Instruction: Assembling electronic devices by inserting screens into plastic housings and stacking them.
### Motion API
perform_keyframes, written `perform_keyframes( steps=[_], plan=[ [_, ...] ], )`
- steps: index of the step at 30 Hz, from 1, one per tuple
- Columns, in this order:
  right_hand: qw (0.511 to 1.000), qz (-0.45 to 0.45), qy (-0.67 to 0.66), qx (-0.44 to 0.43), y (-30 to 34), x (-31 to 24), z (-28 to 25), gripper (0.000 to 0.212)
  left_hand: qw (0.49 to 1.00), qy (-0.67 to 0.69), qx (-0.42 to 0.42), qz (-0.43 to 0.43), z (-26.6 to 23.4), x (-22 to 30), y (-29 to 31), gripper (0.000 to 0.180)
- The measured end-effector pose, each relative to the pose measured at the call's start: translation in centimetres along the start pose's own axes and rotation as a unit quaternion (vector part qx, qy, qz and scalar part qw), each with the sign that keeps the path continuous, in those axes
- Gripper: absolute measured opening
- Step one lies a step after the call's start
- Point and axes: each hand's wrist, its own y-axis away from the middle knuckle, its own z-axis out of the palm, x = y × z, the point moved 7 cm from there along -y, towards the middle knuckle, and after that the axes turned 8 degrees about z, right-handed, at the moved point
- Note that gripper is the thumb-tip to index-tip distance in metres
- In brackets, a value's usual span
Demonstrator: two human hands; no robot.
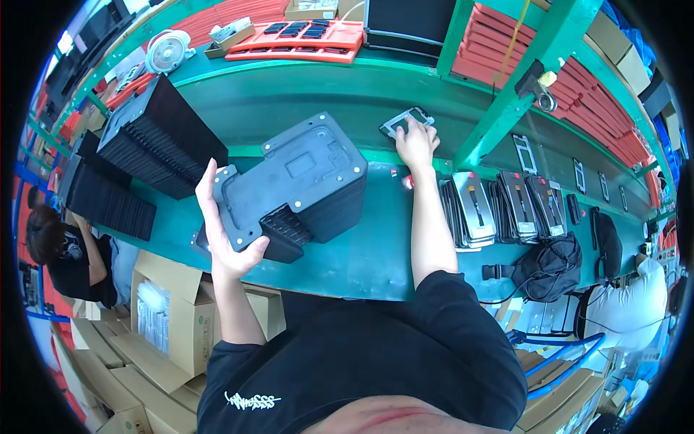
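Note:
My left hand (230, 249) grips the near left corner of a black moulded plastic tray (293, 177), its thumb on one side and fingers along the other. The tray lies at the top of a tall stack of similar trays (334, 211), with round pale dots around its rim. Farther off and to the right, my right hand (417, 148) reaches to the raised back ledge. Its fingers close on a small rectangular metal frame (391, 129) with a dark opening; the fingertips partly cover the frame.
More black tray stacks (155, 137) stand at the left. Right of my arm, several piles of flat grey panels (473, 210) lie near a black bag (549, 267). A green post (506, 101) rises behind. People sit at both sides; cardboard boxes (173, 311) are below the green bench (369, 271).

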Motion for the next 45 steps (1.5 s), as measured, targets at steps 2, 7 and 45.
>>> perform_keyframes(
  steps=[2, 7, 45],
  plan=[
    [0.999, -0.015, 0.013, 0.026, -0.7, -0.9, 0.6, 0.051, 1.0, 0.011, -0.003, -0.004, 0.0, 0.1, 0.0, 0.123],
    [0.983, 0.09, 0.162, 0.007, -3.3, 1.6, 0.7, 0.044, 0.999, 0.017, -0.017, -0.023, 0.4, 0.1, 0.1, 0.13],
    [0.947, -0.32, 0.014, -0.023, 13.7, -26.7, -22.3, 0.019, 0.999, 0.029, -0.019, -0.03, -0.3, 0.7, -0.4, 0.125]
  ],
)
